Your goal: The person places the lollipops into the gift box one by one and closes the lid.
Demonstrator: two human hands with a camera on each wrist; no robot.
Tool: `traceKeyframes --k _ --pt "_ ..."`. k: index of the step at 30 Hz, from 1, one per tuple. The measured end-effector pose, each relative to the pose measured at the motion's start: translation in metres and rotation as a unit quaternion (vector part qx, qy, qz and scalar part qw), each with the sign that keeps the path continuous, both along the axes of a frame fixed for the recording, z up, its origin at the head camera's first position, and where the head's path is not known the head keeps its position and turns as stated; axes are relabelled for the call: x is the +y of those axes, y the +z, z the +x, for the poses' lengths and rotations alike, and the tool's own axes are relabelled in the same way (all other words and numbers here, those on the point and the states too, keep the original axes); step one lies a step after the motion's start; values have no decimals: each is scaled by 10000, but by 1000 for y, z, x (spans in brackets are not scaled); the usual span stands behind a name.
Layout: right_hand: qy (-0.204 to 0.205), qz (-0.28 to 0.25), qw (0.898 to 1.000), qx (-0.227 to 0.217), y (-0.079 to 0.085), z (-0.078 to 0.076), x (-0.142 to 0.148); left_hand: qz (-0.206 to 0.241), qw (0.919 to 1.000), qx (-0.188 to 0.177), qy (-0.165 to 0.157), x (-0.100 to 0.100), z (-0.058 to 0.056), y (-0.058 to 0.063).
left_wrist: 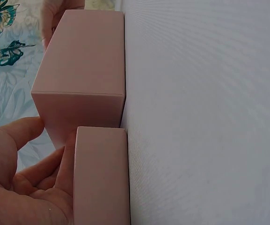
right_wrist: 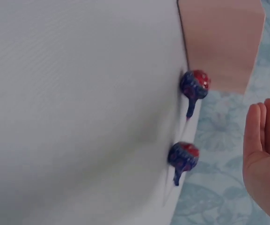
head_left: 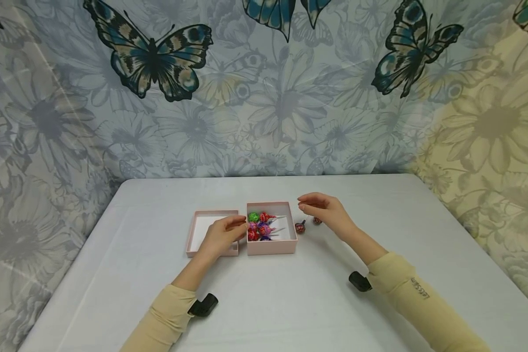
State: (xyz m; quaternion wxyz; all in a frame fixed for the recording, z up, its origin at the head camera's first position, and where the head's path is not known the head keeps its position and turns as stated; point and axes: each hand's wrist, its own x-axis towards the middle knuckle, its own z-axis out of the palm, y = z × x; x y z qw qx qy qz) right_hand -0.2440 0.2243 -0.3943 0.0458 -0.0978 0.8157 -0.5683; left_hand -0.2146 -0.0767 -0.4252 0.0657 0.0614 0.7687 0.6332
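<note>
An open pink box (head_left: 271,248) holds several wrapped lollipops (head_left: 264,227), their white sticks pointing right. My left hand (head_left: 223,234) is at the box's left side, fingertips and thumb touching that wall, with loosely bent fingers. In the left wrist view, the left hand (left_wrist: 29,173) reaches in behind the lid's edge. Just right of the box, my right hand (head_left: 327,212) hovers above the table, fingers extended and nothing visible between them. Below it lie one lollipop (head_left: 300,227) and another (head_left: 317,221) partly hidden by the hand. A small reddish sliver shows at the right wrist view's edge.
A shallow pink lid (head_left: 193,234) lies to the left of the box, partly covered by the left hand. White cloth covers the table (head_left: 281,303). Behind it hangs a butterfly-patterned backdrop (head_left: 286,98). Black wrist cameras stick out beneath both sleeves.
</note>
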Motion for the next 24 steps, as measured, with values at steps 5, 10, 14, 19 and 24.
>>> traceKeyframes --k 5,10,14,19,24 --pt "-197 -127 9995 -209 -5 0 15 -36 10000 1 -9 0 1 0" --pt "-297 -292 9984 -394 -10 0 28 -44 10000 32 -9 0 1 1" --pt "-381 -351 9976 -453 -14 -2 38 -90 10000 11 11 -1 2 2" --pt "-435 -118 9985 -318 -18 -4 51 -116 9999 40 17 -1 1 1" --pt "-525 591 9968 -152 -20 -6 60 -82 9999 64 -7 -1 1 1"
